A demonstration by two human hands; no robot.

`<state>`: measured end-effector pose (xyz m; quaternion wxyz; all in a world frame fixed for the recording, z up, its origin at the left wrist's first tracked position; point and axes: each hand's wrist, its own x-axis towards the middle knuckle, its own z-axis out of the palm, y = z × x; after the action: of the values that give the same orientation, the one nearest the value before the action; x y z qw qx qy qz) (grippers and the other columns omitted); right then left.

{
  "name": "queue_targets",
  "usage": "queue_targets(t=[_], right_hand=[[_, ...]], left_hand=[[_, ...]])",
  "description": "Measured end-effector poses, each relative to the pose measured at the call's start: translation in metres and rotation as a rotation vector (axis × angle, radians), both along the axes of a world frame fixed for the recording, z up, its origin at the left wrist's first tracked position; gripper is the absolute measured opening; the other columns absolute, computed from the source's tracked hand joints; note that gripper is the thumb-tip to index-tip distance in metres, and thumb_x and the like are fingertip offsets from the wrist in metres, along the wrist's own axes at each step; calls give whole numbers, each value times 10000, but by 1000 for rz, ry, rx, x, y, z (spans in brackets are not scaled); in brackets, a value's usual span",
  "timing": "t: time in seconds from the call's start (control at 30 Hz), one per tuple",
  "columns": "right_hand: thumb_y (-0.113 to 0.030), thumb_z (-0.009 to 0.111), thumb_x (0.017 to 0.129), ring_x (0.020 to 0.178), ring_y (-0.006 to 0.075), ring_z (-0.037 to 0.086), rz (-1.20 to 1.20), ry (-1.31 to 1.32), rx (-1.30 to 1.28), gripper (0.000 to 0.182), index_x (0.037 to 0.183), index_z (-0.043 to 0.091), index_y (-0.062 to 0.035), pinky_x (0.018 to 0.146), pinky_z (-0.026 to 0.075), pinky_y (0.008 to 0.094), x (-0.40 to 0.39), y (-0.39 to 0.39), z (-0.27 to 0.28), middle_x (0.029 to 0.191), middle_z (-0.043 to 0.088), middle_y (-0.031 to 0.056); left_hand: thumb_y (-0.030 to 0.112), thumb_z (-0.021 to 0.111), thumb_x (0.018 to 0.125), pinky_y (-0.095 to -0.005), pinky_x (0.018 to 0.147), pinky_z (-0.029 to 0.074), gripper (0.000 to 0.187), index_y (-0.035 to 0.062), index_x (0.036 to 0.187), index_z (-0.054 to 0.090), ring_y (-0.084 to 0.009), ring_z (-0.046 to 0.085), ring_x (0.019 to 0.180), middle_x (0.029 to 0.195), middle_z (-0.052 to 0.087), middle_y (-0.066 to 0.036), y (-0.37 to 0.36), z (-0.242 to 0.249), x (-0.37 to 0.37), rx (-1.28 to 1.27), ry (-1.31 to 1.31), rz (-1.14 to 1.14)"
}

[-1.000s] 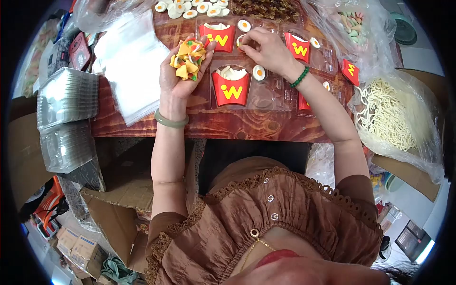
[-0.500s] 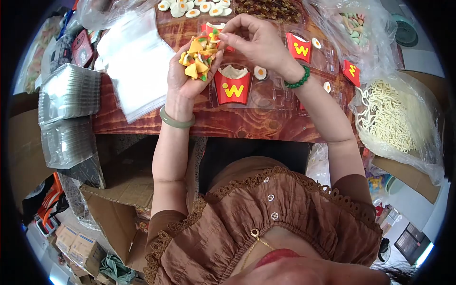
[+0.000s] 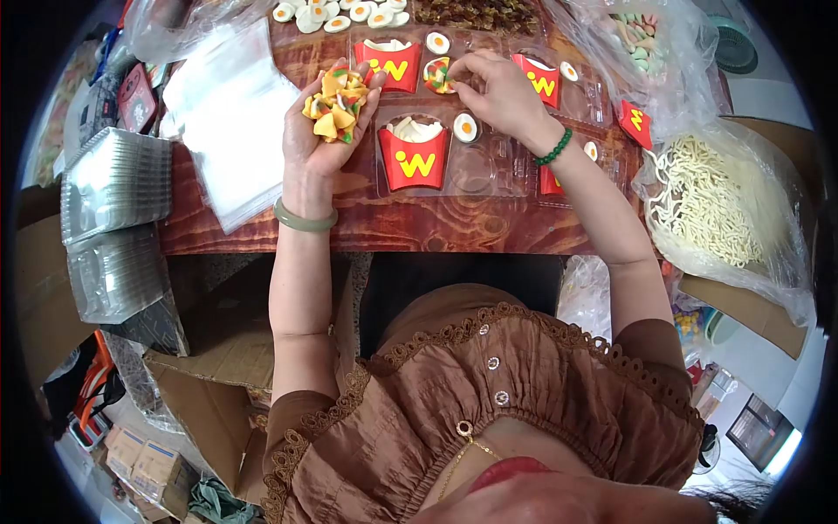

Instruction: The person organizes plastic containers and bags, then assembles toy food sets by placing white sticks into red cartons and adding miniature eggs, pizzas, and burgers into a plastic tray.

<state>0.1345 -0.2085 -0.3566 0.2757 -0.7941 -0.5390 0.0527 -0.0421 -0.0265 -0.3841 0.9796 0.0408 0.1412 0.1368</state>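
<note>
My left hand (image 3: pixel 307 148) is cupped palm up, holding a heap of yellow pizza-slice gummies (image 3: pixel 336 103) with red, green and white patches. Fingers of my right hand (image 3: pixel 508 94) pinch the edge of another pizza-slice gummy (image 3: pixel 436 76), low over the rear clear plastic tray. Just beside it are a fried-egg gummy (image 3: pixel 438 42) and a red fries carton (image 3: pixel 393 72) with a yellow mark. Nearer me, a clear tray (image 3: pixel 489 185) holds a second red carton (image 3: pixel 413 162) filled with pale sticks and another egg gummy (image 3: pixel 466 128).
More trays with red cartons (image 3: pixel 539 80) lie to the right. A bag of pale strips (image 3: pixel 711 205) sits at the table's right edge. Clear sleeves (image 3: pixel 231 131) and stacked plastic trays (image 3: pixel 118 188) are on the left. Egg gummies (image 3: pixel 336 19) and brown pieces (image 3: pixel 476 13) lie behind.
My right hand has moved away from my left palm, taking a pizza-slice gummy to the rear tray. My left hand has shifted slightly left, still holding the heap.
</note>
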Motion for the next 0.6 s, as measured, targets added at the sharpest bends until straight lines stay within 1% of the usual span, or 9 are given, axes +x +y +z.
queue_targets(t=[0.03,0.07,0.13,0.27,0.37,0.43,0.5,0.53,0.6], right_hand=[[-108,609,795,704,169,596,13,-36,22,135,916,630,-52,622,476,285,-1,0,2,860,602,77],[-108,609,795,704,169,596,14,-35,20,135,916,630,-52,622,476,285,1,0,0,860,602,77],[-142,594,806,795,279,593,167,-32,33,133,926,619,-91,681,482,379,4,-1,-5,889,564,89],[-153,594,819,789,278,590,197,-59,-6,129,922,617,-79,677,483,372,5,0,-5,884,572,91],[-169,598,824,779,271,600,185,-35,46,142,918,613,-64,665,488,361,6,2,-6,858,592,94],[-136,634,811,715,192,617,151,39,-1,170,945,605,-35,634,486,291,4,3,-5,837,632,81],[-146,649,820,690,121,606,65,142,-2,177,950,618,-31,609,473,250,0,5,2,821,644,55],[-152,658,825,709,78,594,69,180,83,178,952,637,-29,614,465,225,-5,8,10,823,635,30],[-155,658,827,713,80,598,115,261,113,173,947,644,-30,614,466,223,-20,18,30,832,636,28]], left_hand=[[209,355,956,-453,951,467,369,-8,1250,408,-410,449,1191,1263,461,-225,0,0,0,-1,0,3],[211,353,957,-452,952,466,375,-7,1259,399,-411,450,1190,1268,457,-228,1,0,-1,3,3,2],[212,350,957,-452,953,465,382,-7,1267,390,-411,451,1189,1272,453,-231,0,-1,-1,5,9,-3],[213,342,957,-453,962,457,392,-7,1280,375,-414,450,1189,1280,447,-234,2,-4,0,10,2,-6],[217,345,957,-454,969,451,394,-4,1282,375,-413,445,1194,1280,447,-234,2,-5,1,0,-6,-17],[227,357,957,-456,974,445,398,-1,1282,377,-413,441,1196,1279,447,-234,4,-5,1,-21,-9,-23],[235,381,955,-465,983,435,400,-6,1273,386,-407,451,1187,1268,456,-230,1,-1,1,-29,-3,-13],[235,381,955,-465,983,435,400,-6,1273,386,-407,451,1187,1268,456,-230,0,2,0,-25,-1,-7],[234,393,953,-464,996,426,400,-28,1256,395,-398,460,1176,1255,467,-229,-5,7,2,-70,-92,-56]])
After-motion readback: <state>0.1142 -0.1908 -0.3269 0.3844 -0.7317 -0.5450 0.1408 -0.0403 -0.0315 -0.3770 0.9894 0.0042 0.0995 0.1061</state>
